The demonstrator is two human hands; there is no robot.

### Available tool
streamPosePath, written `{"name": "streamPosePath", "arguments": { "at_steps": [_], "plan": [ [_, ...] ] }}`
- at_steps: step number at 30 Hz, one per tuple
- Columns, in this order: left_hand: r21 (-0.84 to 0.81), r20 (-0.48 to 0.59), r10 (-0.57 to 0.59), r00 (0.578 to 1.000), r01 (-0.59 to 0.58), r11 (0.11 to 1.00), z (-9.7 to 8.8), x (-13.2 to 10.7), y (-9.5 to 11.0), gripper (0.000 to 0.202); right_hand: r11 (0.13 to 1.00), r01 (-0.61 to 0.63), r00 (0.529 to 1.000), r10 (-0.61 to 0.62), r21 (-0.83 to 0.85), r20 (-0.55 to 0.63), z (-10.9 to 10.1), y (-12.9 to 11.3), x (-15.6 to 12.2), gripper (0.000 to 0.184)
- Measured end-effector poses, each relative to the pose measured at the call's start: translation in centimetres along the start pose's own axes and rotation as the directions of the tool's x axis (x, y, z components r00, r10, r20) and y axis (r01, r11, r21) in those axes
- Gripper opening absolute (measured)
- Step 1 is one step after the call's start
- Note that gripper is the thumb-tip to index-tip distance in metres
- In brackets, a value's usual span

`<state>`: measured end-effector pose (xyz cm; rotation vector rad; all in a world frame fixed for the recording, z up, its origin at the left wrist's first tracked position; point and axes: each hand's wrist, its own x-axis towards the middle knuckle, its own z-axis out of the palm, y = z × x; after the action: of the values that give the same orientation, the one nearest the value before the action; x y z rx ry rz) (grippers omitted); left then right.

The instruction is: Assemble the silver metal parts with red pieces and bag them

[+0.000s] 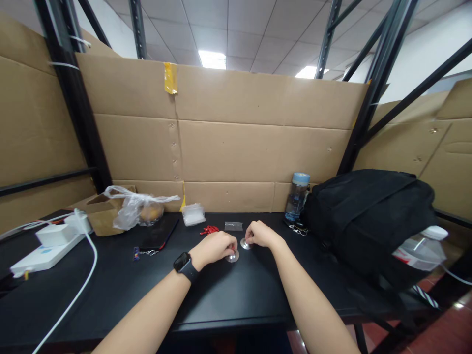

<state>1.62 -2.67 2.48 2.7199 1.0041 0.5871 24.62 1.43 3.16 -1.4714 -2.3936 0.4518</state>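
My left hand [217, 246], a dark watch on its wrist, is closed with fingertips pinching the middle of a small round shiny metal disc [232, 257]. Just to the right and slightly farther back, my right hand [261, 233] pinches a second silvery disc [245, 245] of similar look. Both discs are at the black tabletop [236, 295], a short gap apart; whether they rest on it I cannot tell. Behind my left hand lies a bundle of red cord [209, 230]. A small clear plastic packet [233, 226] lies beyond the discs.
At the left are a white power strip [47, 258] with a trailing cable, a cardboard box [103, 216], a knotted plastic bag [138, 211] and a dark phone-like slab [160, 235]. A white packet [193, 215] stands behind. A bottle [296, 199] and black backpack [368, 221] are right.
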Motion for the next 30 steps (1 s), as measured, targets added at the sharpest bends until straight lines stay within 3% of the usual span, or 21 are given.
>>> {"name": "streamPosePath", "arguments": {
  "at_steps": [5, 9, 13, 18, 21, 24, 27, 30],
  "plan": [
    [0.094, -0.072, 0.027, 0.997, -0.021, 0.995, 0.3, 0.1, -0.5, 0.014, 0.985, -0.069, 0.997, 0.064, -0.159, -0.036, -0.4, -0.9, -0.5, 0.014],
    [0.164, -0.173, -0.023, 0.985, 0.052, 0.985, 0.0, 0.1, -0.9, 0.017, 0.968, -0.127, 0.991, 0.116, -0.217, -0.060, -0.6, -1.3, -0.8, 0.013],
    [0.137, -0.266, -0.056, 0.962, 0.095, 0.986, -0.5, 0.0, -1.1, 0.022, 0.953, -0.162, 0.985, 0.142, -0.256, -0.095, -1.0, -2.0, -1.3, 0.009],
    [0.097, -0.297, -0.102, 0.949, 0.136, 0.986, -0.3, 0.0, -1.2, 0.022, 0.957, -0.147, 0.987, 0.124, -0.249, -0.106, -0.9, -2.7, -1.5, 0.010],
    [0.096, -0.304, -0.131, 0.944, 0.167, 0.981, 0.0, 0.1, -1.4, 0.020, 0.994, -0.007, 0.993, -0.006, -0.112, -0.120, -0.5, -2.6, -0.9, 0.012],
    [0.066, -0.364, -0.194, 0.911, 0.233, 0.970, -0.1, 0.2, -2.2, 0.019, 0.978, 0.177, 0.936, -0.133, 0.109, -0.327, -0.4, -2.3, 0.1, 0.014],
    [-0.052, -0.442, -0.284, 0.851, 0.292, 0.955, -0.2, 0.5, -3.2, 0.018, 0.939, 0.233, 0.852, -0.072, 0.252, -0.519, -0.5, -2.1, 0.8, 0.019],
    [-0.213, -0.488, -0.353, 0.798, 0.283, 0.935, -0.1, 0.8, -3.6, 0.017, 0.881, 0.274, 0.826, -0.011, 0.385, -0.563, 0.1, -2.4, 1.4, 0.021]
  ]
}}
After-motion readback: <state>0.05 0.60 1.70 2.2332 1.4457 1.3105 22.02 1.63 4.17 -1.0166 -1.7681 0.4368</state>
